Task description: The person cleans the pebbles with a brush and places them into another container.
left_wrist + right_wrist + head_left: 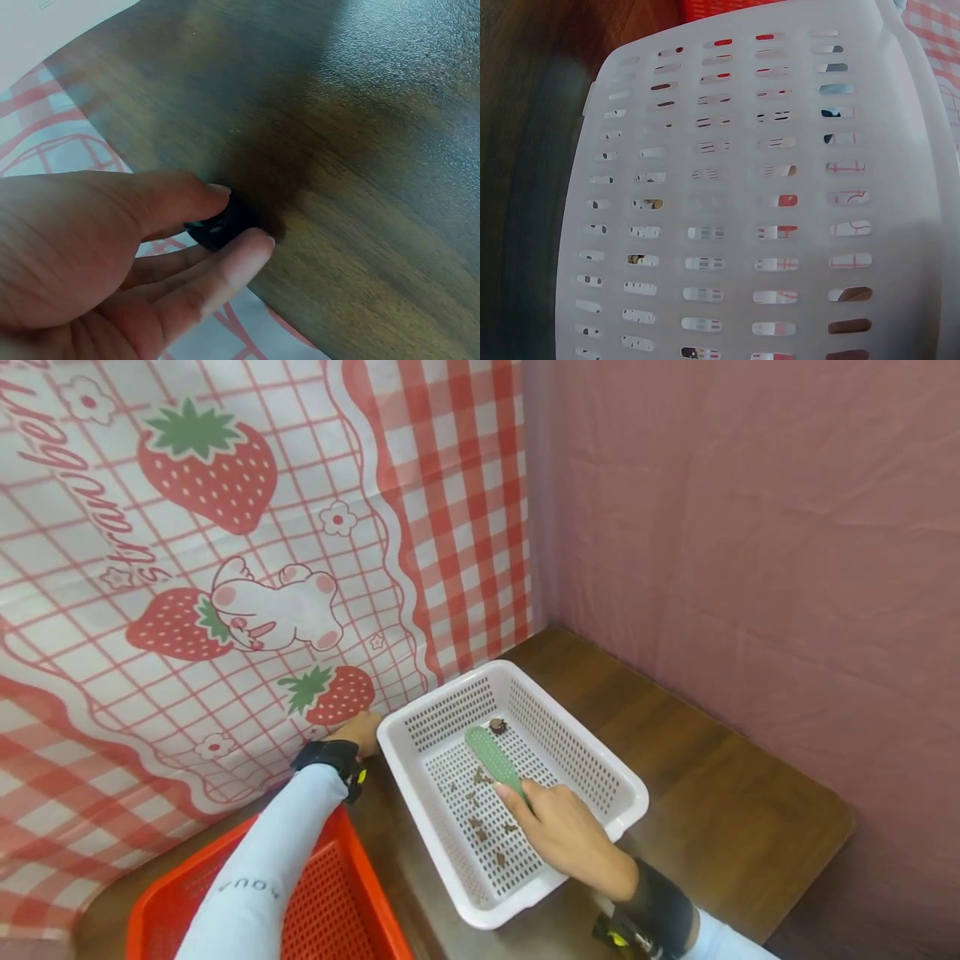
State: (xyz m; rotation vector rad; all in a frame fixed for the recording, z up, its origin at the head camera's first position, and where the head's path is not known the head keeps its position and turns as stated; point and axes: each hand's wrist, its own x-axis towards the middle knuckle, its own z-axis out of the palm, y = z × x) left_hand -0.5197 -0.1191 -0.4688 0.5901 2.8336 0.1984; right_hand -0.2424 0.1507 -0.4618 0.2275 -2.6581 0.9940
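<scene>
My right hand (566, 831) grips a green, dotted, flat-headed tool (491, 756) by its handle, over the inside of a white perforated basket (420, 827). Small brown bits (480, 831) lie scattered on the basket floor. A small round brown-and-pale piece (498, 725) sits by the tool's far end. Beyond the basket's left rim, at the table's back edge, my left hand (135, 255) pinches a small black object (219, 231) between thumb and fingers; its kind cannot be made out. The right wrist view is filled by the basket's slotted wall (735, 187).
A red perforated basket (337, 893) stands at the left front, under my left forearm. The wooden table (720, 793) extends right of the white basket. A strawberry-print cloth (300, 510) hangs behind, and a plain pink cloth (735, 543) hangs on the right.
</scene>
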